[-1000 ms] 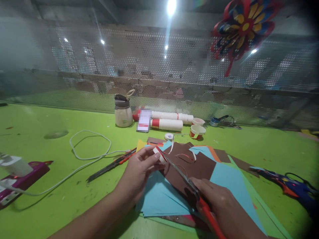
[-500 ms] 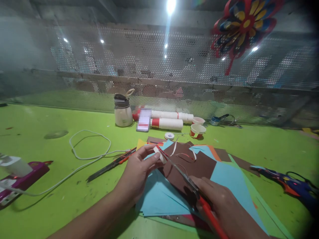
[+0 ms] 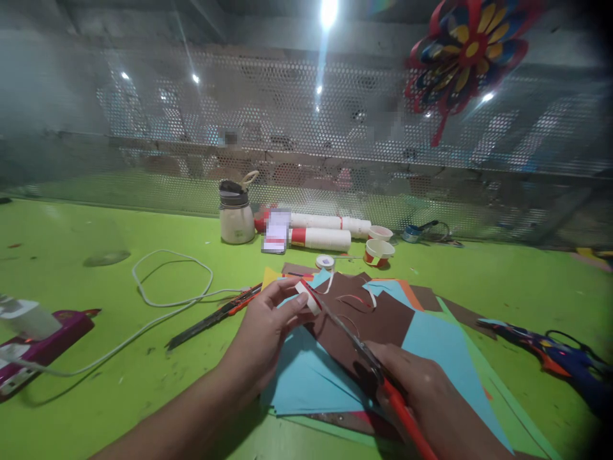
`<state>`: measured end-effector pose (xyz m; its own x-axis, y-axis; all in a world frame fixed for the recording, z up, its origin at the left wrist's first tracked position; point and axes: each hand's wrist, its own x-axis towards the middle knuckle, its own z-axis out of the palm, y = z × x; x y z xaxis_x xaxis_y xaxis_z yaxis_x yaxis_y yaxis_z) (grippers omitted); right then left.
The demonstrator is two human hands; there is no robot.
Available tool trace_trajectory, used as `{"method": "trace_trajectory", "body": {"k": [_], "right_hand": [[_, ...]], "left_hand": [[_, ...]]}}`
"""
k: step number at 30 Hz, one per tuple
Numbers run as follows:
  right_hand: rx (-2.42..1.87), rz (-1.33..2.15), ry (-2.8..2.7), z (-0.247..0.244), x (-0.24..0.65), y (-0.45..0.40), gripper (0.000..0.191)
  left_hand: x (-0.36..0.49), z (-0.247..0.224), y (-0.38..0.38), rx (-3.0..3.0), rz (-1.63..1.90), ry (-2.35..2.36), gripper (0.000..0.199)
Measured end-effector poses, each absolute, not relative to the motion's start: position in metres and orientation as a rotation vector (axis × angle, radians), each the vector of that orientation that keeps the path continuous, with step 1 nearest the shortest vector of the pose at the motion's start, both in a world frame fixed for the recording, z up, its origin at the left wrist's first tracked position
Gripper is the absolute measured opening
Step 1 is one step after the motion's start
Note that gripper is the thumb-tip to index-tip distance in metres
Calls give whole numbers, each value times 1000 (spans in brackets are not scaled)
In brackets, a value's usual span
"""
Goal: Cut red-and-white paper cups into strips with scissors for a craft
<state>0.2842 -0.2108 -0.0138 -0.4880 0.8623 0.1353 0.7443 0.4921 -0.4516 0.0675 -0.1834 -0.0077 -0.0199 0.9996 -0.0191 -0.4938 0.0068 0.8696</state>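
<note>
Pinched between the thumb and fingers of my left hand (image 3: 274, 319) is a small white paper piece with a red edge (image 3: 310, 299), which looks like part of a paper cup. My right hand (image 3: 421, 383) grips red-handled scissors (image 3: 400, 412), their blades pointing up and left with the tips at the red edge. How far apart the blades are is hard to see. Beneath both hands lies a pile of coloured paper: a brown sheet (image 3: 378, 310) over light blue sheets (image 3: 445, 348). Thin white and red cut strips (image 3: 371, 297) rest on the brown sheet.
Behind the paper are a tape roll (image 3: 325, 261), cut-down paper cups (image 3: 380, 250), stacked white cups (image 3: 328, 239), a phone (image 3: 276, 231) and a bottle (image 3: 237, 220). Left lie a black-and-orange tool (image 3: 215, 316), a white cable (image 3: 158, 306) and a purple power strip (image 3: 71, 329); right, a blue glue gun (image 3: 550, 348).
The red edge of the paper piece shows more fully by the scissor tips. A thin pale strip beside it has shifted slightly left. Both hands stay nearly in place.
</note>
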Motion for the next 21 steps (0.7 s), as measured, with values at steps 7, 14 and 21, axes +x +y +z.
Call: {"method": "trace_trajectory", "body": {"k": [7,14,21], "right_hand": [[-1382,468,-2450,-18,286,-208,24],[-1373,541,-2478,-20,288,-205,28],[-1378,493,-2482,-19,287,-207,23]], "left_hand": [[60,-7,-178,717,1340,804,20],[63,-10,-176,732,1388,850,24],[65,-10,-178,737,1418,844,27]]}}
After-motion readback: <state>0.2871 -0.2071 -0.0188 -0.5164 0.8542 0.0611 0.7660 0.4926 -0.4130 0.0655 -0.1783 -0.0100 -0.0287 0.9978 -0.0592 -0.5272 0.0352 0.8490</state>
